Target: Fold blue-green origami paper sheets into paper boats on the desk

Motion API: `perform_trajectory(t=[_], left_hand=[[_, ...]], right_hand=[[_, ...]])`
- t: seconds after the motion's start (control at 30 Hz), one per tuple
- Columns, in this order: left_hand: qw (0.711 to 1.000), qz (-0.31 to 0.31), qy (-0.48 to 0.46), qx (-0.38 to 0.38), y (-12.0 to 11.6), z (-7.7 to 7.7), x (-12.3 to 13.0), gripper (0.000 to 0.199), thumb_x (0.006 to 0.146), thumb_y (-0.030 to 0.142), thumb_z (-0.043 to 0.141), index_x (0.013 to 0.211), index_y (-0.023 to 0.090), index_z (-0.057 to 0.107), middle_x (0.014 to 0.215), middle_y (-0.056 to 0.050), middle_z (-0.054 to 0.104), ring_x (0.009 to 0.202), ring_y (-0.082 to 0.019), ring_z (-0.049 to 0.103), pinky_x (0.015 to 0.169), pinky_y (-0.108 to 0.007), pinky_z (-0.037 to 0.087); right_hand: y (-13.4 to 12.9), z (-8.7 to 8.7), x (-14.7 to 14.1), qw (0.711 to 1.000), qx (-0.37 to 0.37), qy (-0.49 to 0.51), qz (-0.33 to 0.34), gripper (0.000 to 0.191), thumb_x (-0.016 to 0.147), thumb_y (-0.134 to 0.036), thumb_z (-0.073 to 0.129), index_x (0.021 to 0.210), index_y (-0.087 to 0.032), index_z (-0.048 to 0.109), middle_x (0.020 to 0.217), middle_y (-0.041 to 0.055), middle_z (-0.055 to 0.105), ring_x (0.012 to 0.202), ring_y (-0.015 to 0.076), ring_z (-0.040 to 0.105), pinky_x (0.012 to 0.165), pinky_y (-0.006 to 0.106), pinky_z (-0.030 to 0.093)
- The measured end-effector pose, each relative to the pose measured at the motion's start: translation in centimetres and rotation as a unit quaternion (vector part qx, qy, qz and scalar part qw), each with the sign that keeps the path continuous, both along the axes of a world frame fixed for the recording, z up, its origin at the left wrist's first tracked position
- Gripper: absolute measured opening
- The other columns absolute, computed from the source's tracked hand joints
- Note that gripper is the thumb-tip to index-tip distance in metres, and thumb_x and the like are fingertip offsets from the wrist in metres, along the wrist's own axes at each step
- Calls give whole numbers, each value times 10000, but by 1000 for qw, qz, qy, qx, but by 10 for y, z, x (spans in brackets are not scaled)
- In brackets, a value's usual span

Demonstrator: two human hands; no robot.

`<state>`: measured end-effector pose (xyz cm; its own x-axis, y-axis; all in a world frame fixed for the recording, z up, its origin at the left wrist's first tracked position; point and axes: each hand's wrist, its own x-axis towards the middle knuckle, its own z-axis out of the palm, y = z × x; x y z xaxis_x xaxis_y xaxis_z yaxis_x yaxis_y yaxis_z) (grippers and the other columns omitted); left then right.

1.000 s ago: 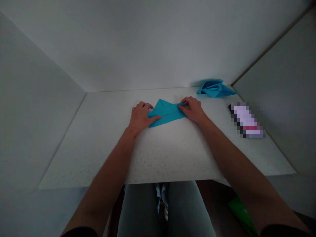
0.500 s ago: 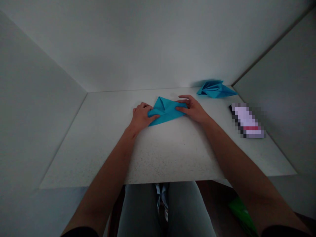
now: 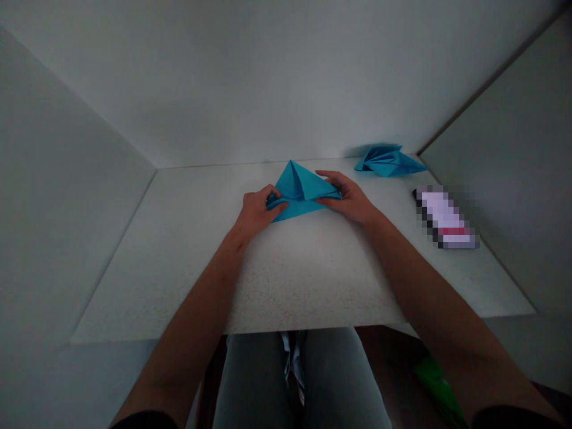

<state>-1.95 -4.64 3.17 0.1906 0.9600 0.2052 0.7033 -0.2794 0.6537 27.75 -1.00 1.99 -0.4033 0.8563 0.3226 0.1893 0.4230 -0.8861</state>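
Observation:
A blue folded paper [image 3: 306,183] lies near the middle of the white table, its pointed flap standing up toward the wall. My left hand [image 3: 260,207] grips its left end, thumb on the near layer and fingers curled at the fold. At the right end, my right hand [image 3: 346,195] pinches the paper between the thumb and the fingers, with the index finger stretched out above. The fingertips behind the folds are partly hidden.
Another folded blue paper [image 3: 386,161] rests at the back right against the wall. A phone [image 3: 447,219], blurred out, lies on the right of the white table [image 3: 290,286]. Walls rise at the back and both sides. Something green [image 3: 438,387] is below the table.
The paper's pointed flap has risen and opened toward the wall, its fold now wider. My left fingers have curled in more, and both hands still hold the ends.

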Motion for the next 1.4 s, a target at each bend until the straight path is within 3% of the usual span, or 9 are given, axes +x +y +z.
perform_trajectory(t=[0.13,0.27,0.47,0.67,0.87,1.1,1.2,1.27,1.4], left_hand=[[1000,-3,-8,5,0,1,2,267,871,401,814,1075,250,732,916,-24,762,803,-201,670,848,-374,531],[999,-4,-29,34,1,0,0,345,834,372,857,1136,251,742,1171,-83,781,1084,-272,717,1034,-453,530],[995,23,-92,29,3,-2,-3,156,918,368,748,986,228,750,1042,-66,779,990,-238,708,946,-408,562],[980,52,-189,27,8,-7,-4,183,892,362,777,971,226,685,981,-39,749,884,-189,667,779,-321,540],[946,9,-325,-4,16,-18,-2,383,883,378,814,1142,265,556,813,33,654,649,-109,586,568,-219,438],[930,12,-366,31,11,-10,2,396,930,490,801,1051,284,485,718,76,552,536,-80,478,467,-188,322],[935,14,-350,52,12,-9,2,333,939,454,791,1016,271,524,728,68,544,541,-77,469,476,-196,332],[940,18,-335,53,12,-10,0,330,914,408,815,1070,273,557,780,55,603,592,-88,533,529,-207,403],[964,40,-256,64,11,-7,-2,376,875,295,821,1204,275,639,941,0,728,828,-152,672,781,-298,539]], right_hand=[[-3,4,0,998,41,-47,22,474,831,-561,874,1247,-344,808,1247,68,750,1178,309,686,1068,486,534],[-3,6,-1,994,34,-99,26,382,876,-591,814,1143,-321,848,1124,78,747,1017,276,703,910,433,570],[-1,4,0,993,15,-95,-68,436,912,-658,728,1017,-244,813,1006,71,770,939,276,685,826,407,548],[5,1,0,993,-18,-4,-115,465,854,-685,776,1036,-258,750,955,45,736,839,237,651,714,368,532],[5,3,2,986,-61,97,-119,687,830,-704,823,1360,-362,551,792,-30,638,608,168,569,529,302,485],[7,4,1,984,-27,131,-116,579,835,-681,847,1202,-374,522,705,-71,540,518,130,455,449,259,378],[8,2,2,985,-16,129,-117,555,840,-660,853,1188,-367,536,719,-61,552,532,133,466,460,264,396],[10,-1,4,986,-13,122,-116,595,832,-642,859,1256,-372,541,781,-43,605,578,150,521,500,286,451],[13,-1,10,989,16,69,-133,631,825,-555,847,1364,-349,592,926,8,691,750,201,634,675,362,549]])
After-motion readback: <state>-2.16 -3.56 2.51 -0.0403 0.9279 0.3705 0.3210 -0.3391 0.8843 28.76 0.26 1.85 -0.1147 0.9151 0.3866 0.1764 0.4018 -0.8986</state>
